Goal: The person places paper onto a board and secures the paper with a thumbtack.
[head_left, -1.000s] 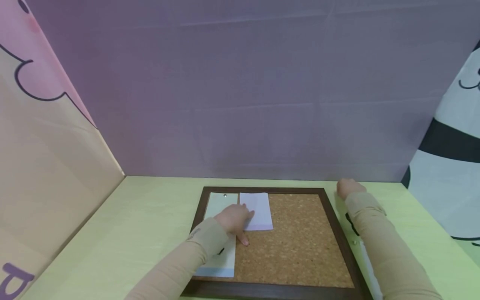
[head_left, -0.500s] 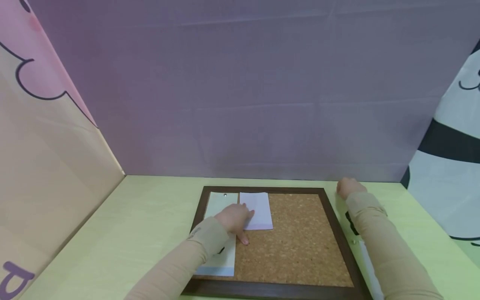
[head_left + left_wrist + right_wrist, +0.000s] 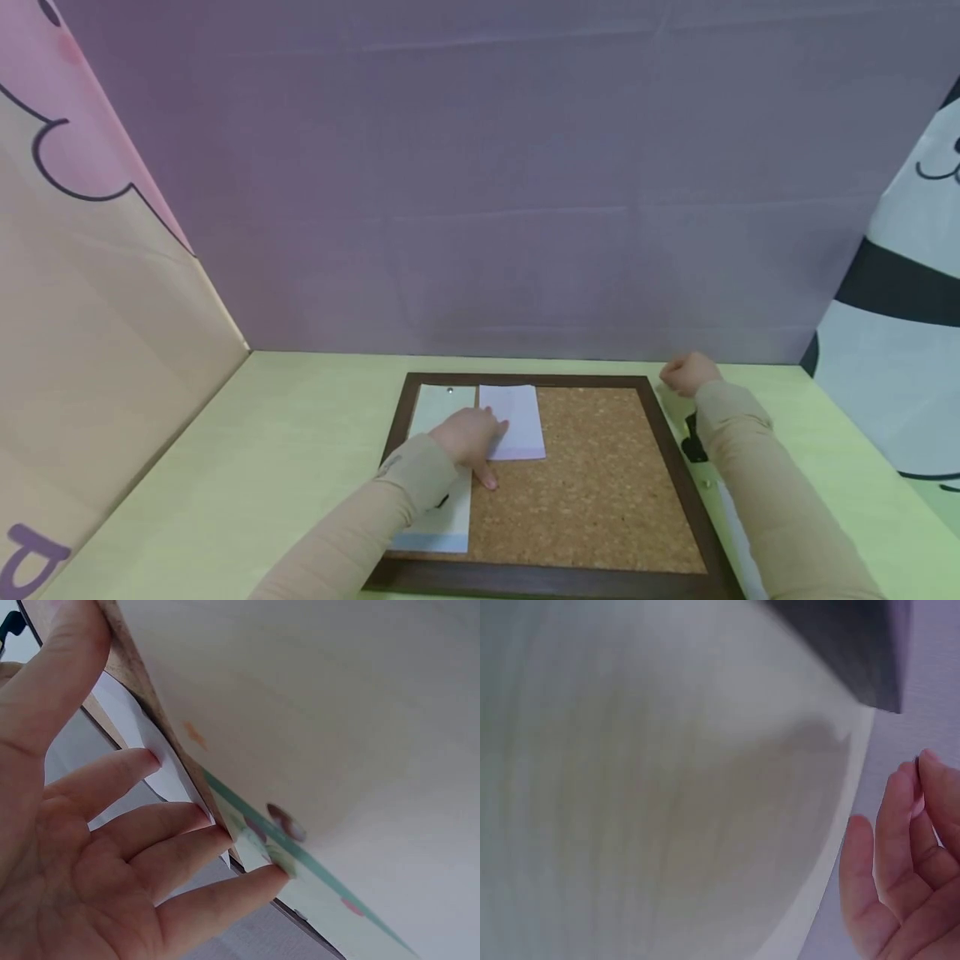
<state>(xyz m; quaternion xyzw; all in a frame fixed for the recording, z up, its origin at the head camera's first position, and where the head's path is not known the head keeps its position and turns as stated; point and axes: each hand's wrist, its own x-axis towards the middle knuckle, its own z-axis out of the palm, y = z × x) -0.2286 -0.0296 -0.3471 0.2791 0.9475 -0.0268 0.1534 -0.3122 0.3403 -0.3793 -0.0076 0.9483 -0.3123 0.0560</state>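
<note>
My left hand (image 3: 465,437) lies over a corkboard (image 3: 592,500), fingers spread. Its fingertips touch a small white-lavender note sheet (image 3: 521,421) near the board's top edge. Under the wrist is a longer pale green sheet (image 3: 437,533), with a silver thumbtack (image 3: 450,390) at its top. In the left wrist view, a shiny round tack head (image 3: 286,822) shows by the green line. Past the board's upper right corner, my right hand (image 3: 690,375) is raised with thumb and index finger together. They pinch a tiny thumbtack (image 3: 917,761), of which only a thin dark edge shows.
The corkboard's dark brown frame (image 3: 555,579) lies flat on a pale green table (image 3: 247,467). Right of it are a small tack (image 3: 706,483) and a white strip (image 3: 737,525), partly behind the right sleeve. A grey-purple backdrop (image 3: 510,208) stands behind the table.
My right hand has shifted slightly left toward the board's upper right corner, its fingers turning inward. The left hand and both sheets stay in place.
</note>
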